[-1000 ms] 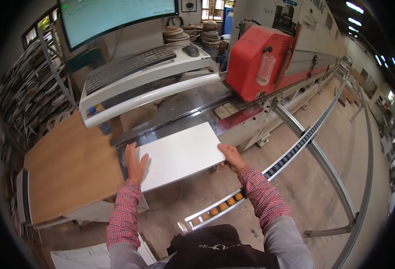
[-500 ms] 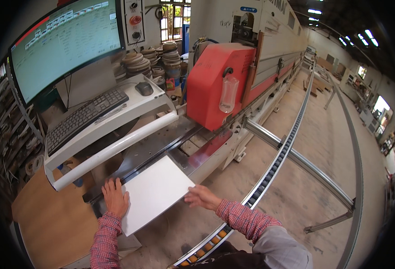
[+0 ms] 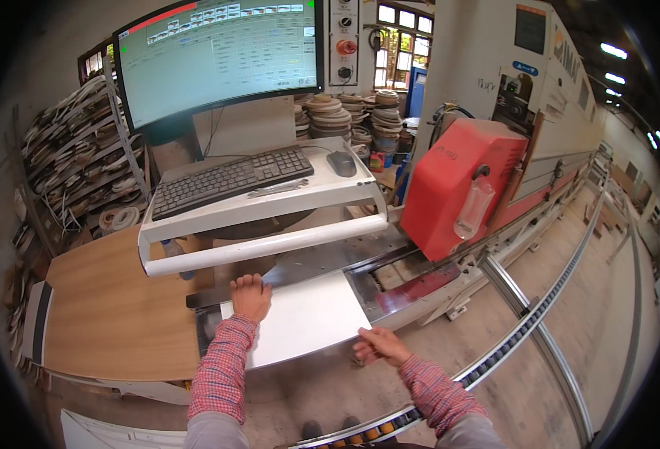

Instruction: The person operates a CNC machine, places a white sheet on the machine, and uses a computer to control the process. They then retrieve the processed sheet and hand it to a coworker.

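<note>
A flat white rectangular panel (image 3: 307, 318) lies on the metal bed (image 3: 322, 258) of a long machine. My left hand (image 3: 251, 299) rests at the panel's left end, its fingers stretched out toward the far edge. At the near right corner of the panel is my right hand (image 3: 382, 346), with loosely bent fingers that stand apart. Its fingertips are at the panel's edge, and I cannot tell whether they press on it. Right of the panel, the bed leads to a red machine cover (image 3: 457, 187) with a clear plastic bottle (image 3: 474, 212) hanging on it.
A white console shelf (image 3: 270, 196) beyond the bed carries a keyboard (image 3: 233, 179) and mouse (image 3: 341, 163), below a monitor (image 3: 221, 63). A wood-coloured board (image 3: 124, 307) lies left. A roller rail (image 3: 509, 340) runs along the right. Coiled edging rolls (image 3: 326, 116) are stacked behind.
My view has turned left, so the scene sits further right. Both hands stay at the panel, and the panel's far edge now lies closer along the metal guide.
</note>
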{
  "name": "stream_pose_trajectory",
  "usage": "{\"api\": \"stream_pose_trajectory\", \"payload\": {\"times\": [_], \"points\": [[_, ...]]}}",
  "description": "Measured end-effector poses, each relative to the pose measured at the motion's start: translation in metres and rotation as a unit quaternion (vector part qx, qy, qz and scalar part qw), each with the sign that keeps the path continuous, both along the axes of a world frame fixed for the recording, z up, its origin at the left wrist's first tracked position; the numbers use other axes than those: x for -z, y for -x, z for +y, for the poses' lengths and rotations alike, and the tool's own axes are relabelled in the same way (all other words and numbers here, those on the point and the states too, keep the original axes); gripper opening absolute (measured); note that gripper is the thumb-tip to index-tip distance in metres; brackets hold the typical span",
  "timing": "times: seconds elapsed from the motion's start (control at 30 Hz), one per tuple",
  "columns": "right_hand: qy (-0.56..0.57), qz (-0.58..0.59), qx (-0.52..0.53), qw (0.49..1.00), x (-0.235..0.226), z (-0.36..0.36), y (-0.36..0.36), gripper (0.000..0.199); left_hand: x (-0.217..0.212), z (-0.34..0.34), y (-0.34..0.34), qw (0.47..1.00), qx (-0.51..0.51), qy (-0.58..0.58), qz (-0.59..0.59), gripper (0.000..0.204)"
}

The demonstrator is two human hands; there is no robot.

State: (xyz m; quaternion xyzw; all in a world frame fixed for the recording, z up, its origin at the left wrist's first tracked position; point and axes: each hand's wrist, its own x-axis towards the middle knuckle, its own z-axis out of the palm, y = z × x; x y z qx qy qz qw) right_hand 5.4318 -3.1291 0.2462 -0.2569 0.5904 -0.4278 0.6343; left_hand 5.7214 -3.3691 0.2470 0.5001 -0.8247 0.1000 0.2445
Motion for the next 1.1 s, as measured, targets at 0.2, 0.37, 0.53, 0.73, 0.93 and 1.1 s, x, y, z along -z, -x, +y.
{"api": "stream_pose_trajectory", "payload": {"times": [0.2,0.37,0.53,0.73,0.93,1.1], "points": [[0.275,0.364,-0.063,0.887,-0.127,-0.032,0.051,0.032,-0.003,0.001,0.004,1.0,-0.01,-0.008,0.01,0.027],[0.495,0.495,0.131,0.702,-0.208,-0.135,0.06,0.018,-0.002,0.002,0.007,1.0,-0.013,-0.014,0.007,0.028],[0.509,0.627,0.189,0.559,-0.237,-0.233,0.068,0.032,-0.003,0.001,0.006,1.0,-0.015,0.009,0.009,0.026],[0.414,0.681,0.114,0.593,-0.232,-0.292,0.048,0.043,-0.002,0.002,0.003,1.0,-0.015,0.02,0.014,0.025],[0.352,0.733,0.082,0.577,-0.233,-0.308,0.046,0.048,-0.002,0.004,0.004,1.0,-0.007,0.01,0.026,0.025],[0.328,0.746,0.088,0.573,-0.231,-0.324,0.051,0.044,-0.004,0.004,0.006,1.0,-0.011,0.003,0.021,0.025]]}}
